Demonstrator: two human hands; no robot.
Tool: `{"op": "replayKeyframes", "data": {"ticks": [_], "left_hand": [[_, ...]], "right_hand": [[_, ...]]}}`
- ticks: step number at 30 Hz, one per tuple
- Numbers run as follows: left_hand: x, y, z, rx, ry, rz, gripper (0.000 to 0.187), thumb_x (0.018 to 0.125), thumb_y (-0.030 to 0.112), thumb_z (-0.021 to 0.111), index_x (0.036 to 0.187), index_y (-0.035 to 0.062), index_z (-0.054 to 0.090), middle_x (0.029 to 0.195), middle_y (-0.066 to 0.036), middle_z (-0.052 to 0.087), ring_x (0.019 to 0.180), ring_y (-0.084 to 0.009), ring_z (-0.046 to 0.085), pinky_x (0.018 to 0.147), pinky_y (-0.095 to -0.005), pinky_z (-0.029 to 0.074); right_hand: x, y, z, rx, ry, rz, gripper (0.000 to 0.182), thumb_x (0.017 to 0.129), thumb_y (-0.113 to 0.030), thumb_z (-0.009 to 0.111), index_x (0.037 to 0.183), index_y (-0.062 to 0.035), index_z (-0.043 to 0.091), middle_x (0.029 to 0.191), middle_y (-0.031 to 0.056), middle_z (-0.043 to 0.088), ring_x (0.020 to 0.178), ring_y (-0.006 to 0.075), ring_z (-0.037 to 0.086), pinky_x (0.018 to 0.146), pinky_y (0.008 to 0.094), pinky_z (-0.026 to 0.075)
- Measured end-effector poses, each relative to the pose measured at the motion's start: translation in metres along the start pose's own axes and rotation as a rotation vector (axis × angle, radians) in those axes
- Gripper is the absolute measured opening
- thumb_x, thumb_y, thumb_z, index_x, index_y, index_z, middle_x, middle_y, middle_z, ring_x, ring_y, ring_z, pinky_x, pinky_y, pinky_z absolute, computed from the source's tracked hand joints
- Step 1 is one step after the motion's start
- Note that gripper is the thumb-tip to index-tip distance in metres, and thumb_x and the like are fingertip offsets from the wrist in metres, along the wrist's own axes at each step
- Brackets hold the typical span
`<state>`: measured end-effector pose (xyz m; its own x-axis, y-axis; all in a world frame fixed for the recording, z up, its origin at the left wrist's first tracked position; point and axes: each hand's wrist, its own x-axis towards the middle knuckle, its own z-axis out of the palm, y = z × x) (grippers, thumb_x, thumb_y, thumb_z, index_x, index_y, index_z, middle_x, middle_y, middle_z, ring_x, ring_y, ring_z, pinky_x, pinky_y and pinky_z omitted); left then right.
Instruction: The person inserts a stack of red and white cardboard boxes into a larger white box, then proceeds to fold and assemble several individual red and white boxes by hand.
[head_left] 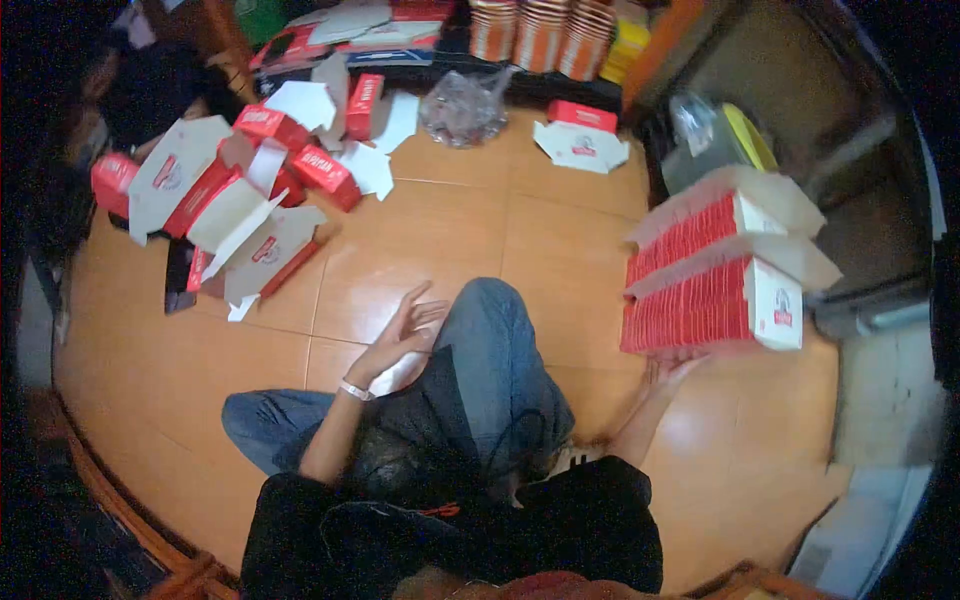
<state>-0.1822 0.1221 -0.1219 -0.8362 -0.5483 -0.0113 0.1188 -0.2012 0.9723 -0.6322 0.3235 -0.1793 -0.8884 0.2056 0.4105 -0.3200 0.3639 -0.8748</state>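
I sit on an orange tiled floor (pixel 430 240) with my jeans-clad knee raised in front of me. My left hand (pixel 400 335), a band on its wrist, hovers open beside that knee and holds nothing. My right hand (pixel 672 368) reaches out to the right and supports from below a thick stack of flat red and white cartons (pixel 715 270). The stack is tilted and lifted off the floor, and most of that hand is hidden beneath it.
Loose folded and unfolded red and white boxes (pixel 240 190) lie scattered at the far left. One folded box (pixel 582 140) sits at the back centre beside a crumpled clear plastic bag (pixel 462 105). Stacked paper cups (pixel 540 35) stand at the back. A dark cabinet (pixel 800 90) is at right.
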Motion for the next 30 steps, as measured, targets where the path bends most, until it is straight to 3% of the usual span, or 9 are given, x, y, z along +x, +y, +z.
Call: {"op": "replayKeyframes", "data": {"ticks": [4, 6, 9, 12, 15, 17, 23, 27, 30], "left_hand": [[-0.031, -0.057, -0.054, 0.27, 0.617, -0.165, 0.059, 0.085, 0.015, 0.057, 0.134, 0.0109, 0.025, 0.128, -0.015, 0.042, 0.119, -0.0262, 0.04, 0.098, -0.0382, 0.035], [-0.054, -0.111, -0.087, 0.362, 0.917, -0.029, 0.048, 0.085, 0.014, 0.056, 0.125, 0.0024, 0.033, 0.121, -0.016, 0.046, 0.106, -0.0231, 0.048, 0.089, -0.038, 0.041], [-0.092, -0.13, -0.114, 0.448, 1.07, -0.092, 0.049, 0.081, 0.018, 0.059, 0.121, -0.0005, 0.037, 0.118, -0.016, 0.046, 0.108, -0.0279, 0.046, 0.088, -0.0393, 0.038], [-0.103, -0.108, -0.122, 1.077, 1.039, -0.415, 0.05, 0.076, 0.019, 0.06, 0.117, -0.0015, 0.042, 0.117, -0.018, 0.046, 0.11, -0.0339, 0.041, 0.091, -0.0394, 0.034], [-0.089, -0.109, -0.123, 1.268, 1.04, -0.35, 0.047, 0.071, 0.021, 0.058, 0.112, 0.0018, 0.047, 0.119, -0.018, 0.045, 0.112, -0.035, 0.037, 0.092, -0.0439, 0.03], [-0.083, -0.114, -0.124, 1.441, 1.049, -0.359, 0.044, 0.069, 0.023, 0.057, 0.109, 0.0051, 0.05, 0.119, -0.015, 0.046, 0.113, -0.0322, 0.038, 0.092, -0.0476, 0.028], [-0.09, -0.126, -0.137, 1.363, 1.041, -0.316, 0.04, 0.067, 0.017, 0.056, 0.105, 0.0053, 0.051, 0.118, -0.013, 0.047, 0.111, -0.0324, 0.042, 0.092, -0.0458, 0.029], [-0.094, -0.131, -0.138, 1.417, 1.011, -0.369, 0.039, 0.067, 0.016, 0.056, 0.104, 0.0054, 0.052, 0.117, -0.013, 0.048, 0.11, -0.0328, 0.043, 0.091, -0.0459, 0.03], [-0.094, -0.13, -0.137, 1.397, 1.006, -0.391, 0.038, 0.067, 0.015, 0.055, 0.103, 0.0057, 0.052, 0.117, -0.012, 0.048, 0.11, -0.0326, 0.043, 0.09, -0.046, 0.031]], "right_hand": [[-0.022, -0.014, 0.014, -0.139, 0.073, -0.17, 0.047, 0.081, -0.028, 0.061, 0.116, -0.001, 0.045, 0.106, 0.0145, 0.048, 0.098, 0.0275, 0.047, 0.089, 0.0388, 0.039], [-0.066, -0.026, 0.01, -0.144, 0.128, -0.312, 0.048, 0.08, -0.028, 0.062, 0.116, -0.0007, 0.045, 0.106, 0.0152, 0.048, 0.099, 0.0282, 0.047, 0.089, 0.0393, 0.039], [-0.163, -0.041, 0.015, -0.006, -0.012, -0.486, 0.049, 0.079, -0.028, 0.062, 0.116, -0.0002, 0.045, 0.107, 0.0162, 0.047, 0.1, 0.0293, 0.047, 0.089, 0.0402, 0.039], [-0.222, -0.057, 0.061, 0.112, -0.363, -0.466, 0.051, 0.079, -0.028, 0.063, 0.117, 0.0002, 0.045, 0.107, 0.0173, 0.047, 0.1, 0.0304, 0.046, 0.089, 0.041, 0.038], [-0.219, -0.068, 0.155, -0.042, -0.713, -0.245, 0.063, 0.076, -0.032, 0.064, 0.121, 0.0041, 0.04, 0.112, 0.0251, 0.042, 0.108, 0.0379, 0.039, 0.092, 0.046, 0.033], [-0.2, -0.115, 0.231, -0.263, -0.542, -0.639, 0.062, 0.073, -0.032, 0.062, 0.122, -0.0007, 0.041, 0.114, 0.029, 0.04, 0.109, 0.045, 0.039, 0.091, 0.05, 0.035], [-0.167, -0.19, 0.419, -0.809, -0.794, -0.787, 0.074, 0.068, -0.033, 0.066, 0.131, -0.0131, 0.032, 0.122, 0.0194, 0.042, 0.108, 0.0366, 0.046, 0.088, 0.0549, 0.035], [-0.149, -0.15, 0.488, -1.062, -0.669, -0.765, 0.066, 0.078, -0.039, 0.058, 0.132, -0.014, 0.031, 0.127, 0.0161, 0.042, 0.104, 0.0337, 0.05, 0.087, 0.0583, 0.035], [-0.141, -0.15, 0.479, -1.063, -0.754, -0.734, 0.053, 0.081, -0.037, 0.052, 0.125, -0.0128, 0.038, 0.113, 0.0159, 0.051, 0.101, 0.0314, 0.053, 0.083, 0.0499, 0.041]]}}
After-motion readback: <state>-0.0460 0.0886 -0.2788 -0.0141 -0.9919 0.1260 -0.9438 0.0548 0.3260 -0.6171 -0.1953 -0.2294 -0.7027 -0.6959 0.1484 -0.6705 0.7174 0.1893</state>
